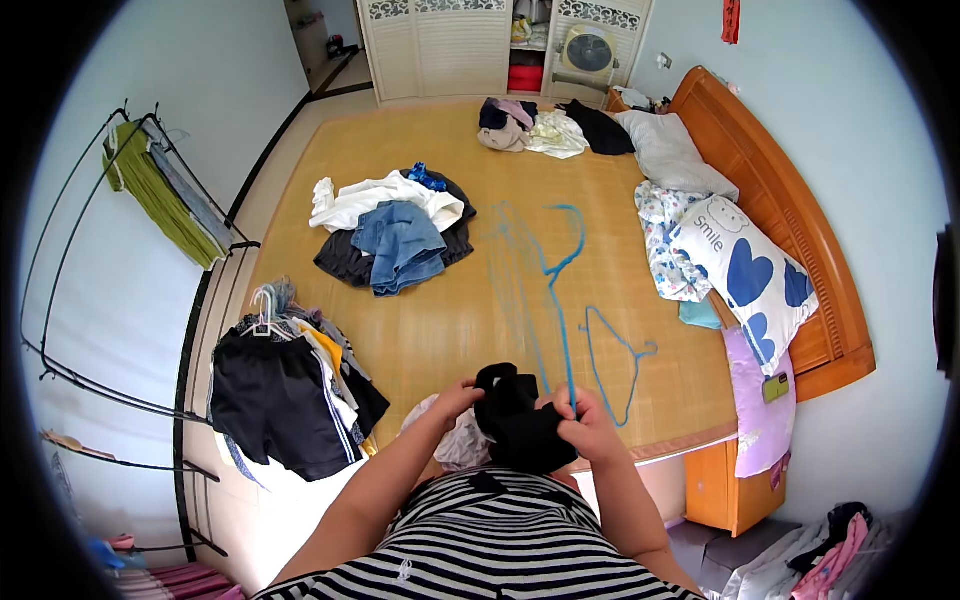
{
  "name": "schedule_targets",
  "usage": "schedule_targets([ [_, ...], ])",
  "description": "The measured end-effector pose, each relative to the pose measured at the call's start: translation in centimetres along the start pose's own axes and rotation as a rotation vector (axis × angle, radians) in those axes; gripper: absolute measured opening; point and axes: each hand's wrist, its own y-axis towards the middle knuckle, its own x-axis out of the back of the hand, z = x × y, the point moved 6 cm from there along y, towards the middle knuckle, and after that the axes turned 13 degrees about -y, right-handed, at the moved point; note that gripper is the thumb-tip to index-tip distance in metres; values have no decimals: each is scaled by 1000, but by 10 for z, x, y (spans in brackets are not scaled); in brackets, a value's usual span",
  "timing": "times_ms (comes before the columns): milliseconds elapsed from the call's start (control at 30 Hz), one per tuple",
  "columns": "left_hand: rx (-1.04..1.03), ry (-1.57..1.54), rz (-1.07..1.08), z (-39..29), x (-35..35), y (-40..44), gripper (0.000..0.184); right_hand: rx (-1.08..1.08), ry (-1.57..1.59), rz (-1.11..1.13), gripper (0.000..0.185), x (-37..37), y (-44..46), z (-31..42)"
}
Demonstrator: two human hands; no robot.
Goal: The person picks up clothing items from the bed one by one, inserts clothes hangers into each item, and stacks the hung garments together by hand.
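Note:
A bunched black garment (525, 425) is held in front of my striped shirt, its kind unclear in the folds. My left hand (460, 400) is closed on its left edge. My right hand (588, 428) is closed round the end of a blue clothes hanger (560, 310), whose hook points away from me over the bed; the black cloth lies against these fingers. A second blue hanger (637, 375) lies flat on the mat just beyond my right hand. Below my left forearm is a pale, crumpled garment (465, 442), partly hidden.
On the bed mat (480, 330) lies a pile with blue denim (400, 245) and white cloth. Clothes on hangers, black shorts (275, 400) uppermost, lie at the left edge. More folded clothes (555, 135) are at the far end, pillows (745, 260) at right. A black rack (60, 250) stands left.

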Motion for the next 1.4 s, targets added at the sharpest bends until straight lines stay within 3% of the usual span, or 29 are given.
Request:
schedule_targets([
  [67,29,125,-6,-1,1,-13,46,-21,-83,-53,20,10,-5,3],
  [133,-108,27,-156,-4,9,-18,35,-42,-167,-106,19,26,-13,0],
  [267,-14,-33,-128,-7,25,-13,27,-51,-444,-282,19,57,-28,-8],
  [333,-66,-279,-105,-5,27,-6,23,-178,-709,-391,17,75,-35,-16],
  [367,-58,-243,-101,2,38,5,18,-215,-858,-380,16,81,-39,-21],
  [400,-57,-242,-106,0,36,2,18,-215,-853,-378,16,82,-41,-21],
  [467,-112,-281,-129,-14,29,-8,22,4,-596,-360,14,78,-43,-9],
  [500,-108,-279,-134,-14,29,-8,22,-16,-504,-309,20,78,-46,-7],
  [667,-248,-62,-159,-33,12,-20,41,-25,-575,-93,35,74,-62,13],
  [733,-221,-47,-168,-32,14,-18,43,-187,-560,37,33,68,-72,11],
  [833,-267,-141,-184,-36,22,-14,42,-236,-443,88,28,73,-91,-2],
  [933,-315,30,-220,-44,35,-13,42,-417,-304,78,26,80,-112,-15],
  [1133,-536,211,-310,-58,40,-18,41,-554,-316,49,26,90,-122,-11],
  [1200,-897,522,-347,-77,29,-31,42,-546,-380,57,24,90,-117,-5],
  [1233,-895,524,-345,-77,28,-31,42,-536,-445,69,22,91,-113,-3],
  [1300,-1106,798,-242,-111,-17,-69,42,-481,-512,100,22,98,-105,0],
  [1400,-1058,931,-179,-138,-51,-93,39,-411,-572,116,23,99,-87,24],
])
